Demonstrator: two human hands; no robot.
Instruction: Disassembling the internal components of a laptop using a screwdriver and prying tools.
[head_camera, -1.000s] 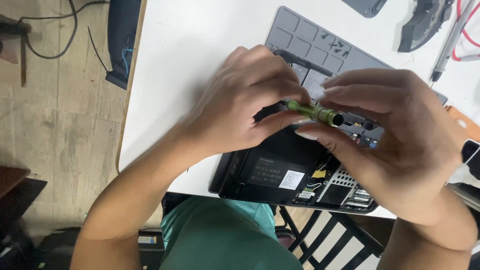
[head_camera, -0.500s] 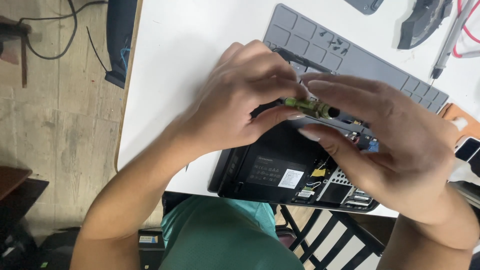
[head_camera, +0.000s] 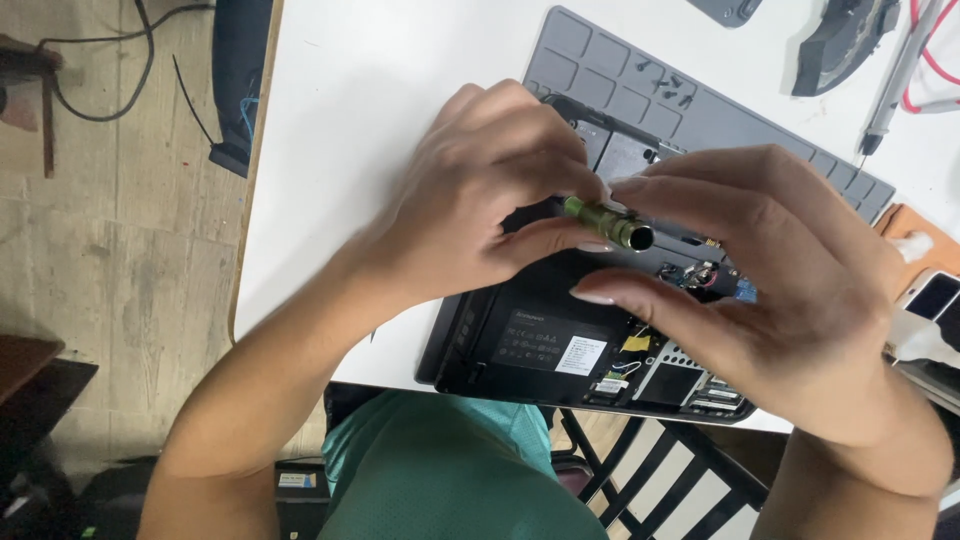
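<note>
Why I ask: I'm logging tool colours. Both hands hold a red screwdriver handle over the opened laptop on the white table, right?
Not red: the head view shows the screwdriver handle is olive green. The left hand and right hand do hold it over the opened laptop on the white table.

Green screwdriver handle (head_camera: 605, 222) tilted above opened laptop (head_camera: 540, 340).

Both hands over an opened black laptop (head_camera: 530, 345): left hand (head_camera: 480, 200) pinches a small green screwdriver (head_camera: 607, 222), right hand (head_camera: 770, 290) fingertips on its end. Grey parts mat (head_camera: 640, 75) behind, white table (head_camera: 370, 90).
</note>
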